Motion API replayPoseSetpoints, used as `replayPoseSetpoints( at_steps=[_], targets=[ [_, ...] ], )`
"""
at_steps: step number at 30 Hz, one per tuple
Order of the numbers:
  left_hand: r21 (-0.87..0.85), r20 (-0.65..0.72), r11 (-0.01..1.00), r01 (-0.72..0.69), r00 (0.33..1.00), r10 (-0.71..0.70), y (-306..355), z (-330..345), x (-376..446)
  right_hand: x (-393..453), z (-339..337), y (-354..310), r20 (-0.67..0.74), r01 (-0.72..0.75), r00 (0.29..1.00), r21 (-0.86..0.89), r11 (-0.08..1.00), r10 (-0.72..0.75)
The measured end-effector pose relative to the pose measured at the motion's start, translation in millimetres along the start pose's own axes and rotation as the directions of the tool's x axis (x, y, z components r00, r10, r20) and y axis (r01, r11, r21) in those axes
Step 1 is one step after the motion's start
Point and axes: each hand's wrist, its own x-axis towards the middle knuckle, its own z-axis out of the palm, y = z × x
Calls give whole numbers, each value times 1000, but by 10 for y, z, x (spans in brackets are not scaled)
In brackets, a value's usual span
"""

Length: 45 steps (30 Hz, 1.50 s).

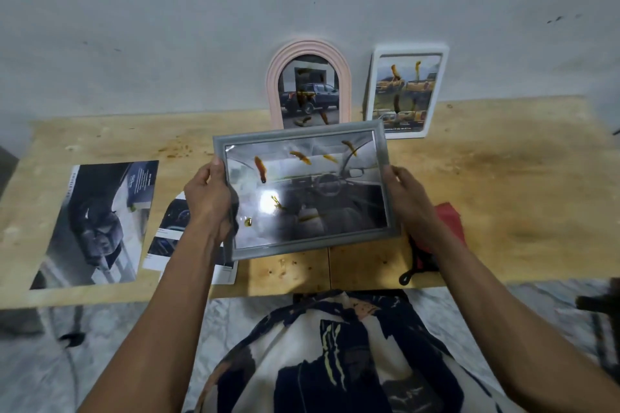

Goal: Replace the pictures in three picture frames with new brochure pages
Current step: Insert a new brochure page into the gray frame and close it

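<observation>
I hold a grey rectangular picture frame (303,191) above the wooden table (503,178), tilted towards me. Its glass shows a car-interior page and orange smears. My left hand (209,201) grips its left edge, thumb on the front. My right hand (407,201) grips its right edge. A pink arched frame (308,84) with a dark pickup picture leans on the wall behind. To its right leans a white rectangular frame (404,90) with yellow truck pictures. Two brochure pages lie at the left: a large car-seat page (100,225) and a smaller page (171,238), partly under my left arm.
A red cloth-like item with a black strap (446,228) lies on the table under my right forearm. The grey wall (201,27) stands right behind the table. The table's front edge is close to my body, with marble floor (40,362) below.
</observation>
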Motion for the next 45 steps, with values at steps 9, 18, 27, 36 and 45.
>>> replayPoseSetpoints(
  at_steps=[9,18,27,36,45],
  targets=[
    [168,149,923,346,917,-371,-531,-52,39,-125,326,590,-134,-163,976,55,985,169],
    [237,191,876,420,864,-466,-1093,-6,-121,-91,418,864,-144,-221,966,-41,974,213],
    [337,230,875,347,871,-434,-1191,91,-154,-46,438,922,-186,-243,961,-233,942,202],
    [652,157,753,93,955,-253,-1230,145,-210,-79,220,971,-415,-210,908,-337,918,56],
    [786,117,614,63,962,-249,-1242,179,-213,-40,17,1282,-326,-507,860,-473,720,392]
  ],
)
